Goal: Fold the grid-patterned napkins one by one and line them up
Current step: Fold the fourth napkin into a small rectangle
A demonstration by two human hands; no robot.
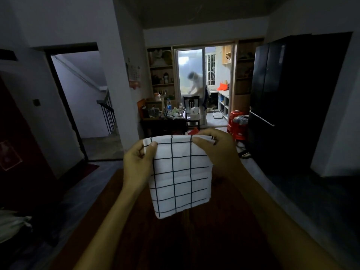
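Observation:
A white napkin with a dark grid pattern [180, 176] hangs in the air in front of me, above a dark wooden table [136, 240]. My left hand [137, 161] pinches its top left corner between thumb and fingers. My right hand [216, 151] pinches the top right corner, where the cloth edge looks doubled over. The napkin hangs down from both hands, its lower edge free and slightly slanted. No other napkins show on the table in this dim view.
A pale cloth bundle [13, 225] lies at the far left edge. A black fridge [292, 98] stands to the right. Ahead are a cluttered dining table [165, 117], red stools [236, 123], and a person [196, 82] in the lit back room.

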